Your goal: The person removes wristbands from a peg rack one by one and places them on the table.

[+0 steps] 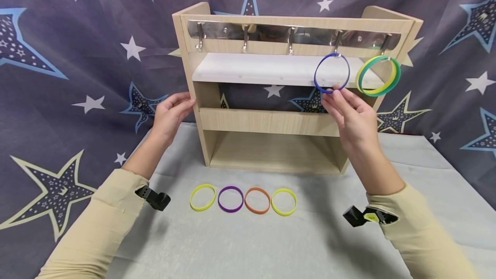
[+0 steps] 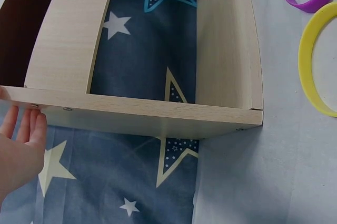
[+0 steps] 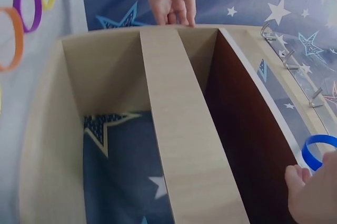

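Beige sleeves are coming nearest, each carrying a small black wrist camera; on the right one a yellow patch is showing, any marking on it being too small to read. Beyond its cuff the right hand is pinching the lower edge of a blue ring between thumb and fingers, and the ring is standing upright with its top meeting the tip of the fourth hook from the left; whether its weight is resting there I cannot tell. The left hand is keeping its fingers fairly straight, gripping nothing, their tips touching the left side panel of a wooden rack. Above its white shelf a shiny metal strip is bearing five hooks, and from the rightmost hook a green ring and a yellow ring are hanging together, overlapping. In front of the rack four more rings are lying flat in a row, left to right: one yellow band, a purple ring, an orange ring and a second yellow band. A pale grey cloth is covering the table beneath them, and behind everything a dark fabric backdrop is showing plain white stars and larger outlined ones, some bearing tiny crowns.
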A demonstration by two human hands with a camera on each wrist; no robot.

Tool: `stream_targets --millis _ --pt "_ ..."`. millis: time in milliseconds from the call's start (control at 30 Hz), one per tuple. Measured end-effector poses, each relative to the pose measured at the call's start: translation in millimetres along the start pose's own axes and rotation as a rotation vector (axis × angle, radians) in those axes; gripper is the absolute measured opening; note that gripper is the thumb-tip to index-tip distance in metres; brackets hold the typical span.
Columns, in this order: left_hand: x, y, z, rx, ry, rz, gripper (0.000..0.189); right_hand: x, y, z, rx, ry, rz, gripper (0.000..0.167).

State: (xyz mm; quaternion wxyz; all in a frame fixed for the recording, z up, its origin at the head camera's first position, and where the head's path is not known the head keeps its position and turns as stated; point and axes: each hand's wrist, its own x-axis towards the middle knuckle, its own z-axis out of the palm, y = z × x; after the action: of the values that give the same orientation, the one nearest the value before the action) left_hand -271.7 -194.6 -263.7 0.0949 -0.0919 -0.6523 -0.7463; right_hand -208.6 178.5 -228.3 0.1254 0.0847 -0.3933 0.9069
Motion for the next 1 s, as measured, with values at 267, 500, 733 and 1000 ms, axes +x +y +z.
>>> stream_targets --millis 267,500,733,1000 --pt "0.4 -0.3 1.2 0.002 0.0 0.0 0.013 5.3 0.2 4.5 0.2 0.112 0.112 0.011" --pt "-0.5 0.3 0.2 0.004 0.0 -0.007 0.014 6.6 -2.2 8.3 0.275 0.143 0.158 0.015" --pt "0.1 -0.4 -0.3 0.003 -0.003 -0.007 0.016 6.3 -4.8 15.9 0.304 0.151 0.177 0.021" --pt "0.0 0.0 -0.2 0.012 -0.002 -0.004 0.015 5.2 -7.5 20.3 0.352 0.098 0.172 0.02"
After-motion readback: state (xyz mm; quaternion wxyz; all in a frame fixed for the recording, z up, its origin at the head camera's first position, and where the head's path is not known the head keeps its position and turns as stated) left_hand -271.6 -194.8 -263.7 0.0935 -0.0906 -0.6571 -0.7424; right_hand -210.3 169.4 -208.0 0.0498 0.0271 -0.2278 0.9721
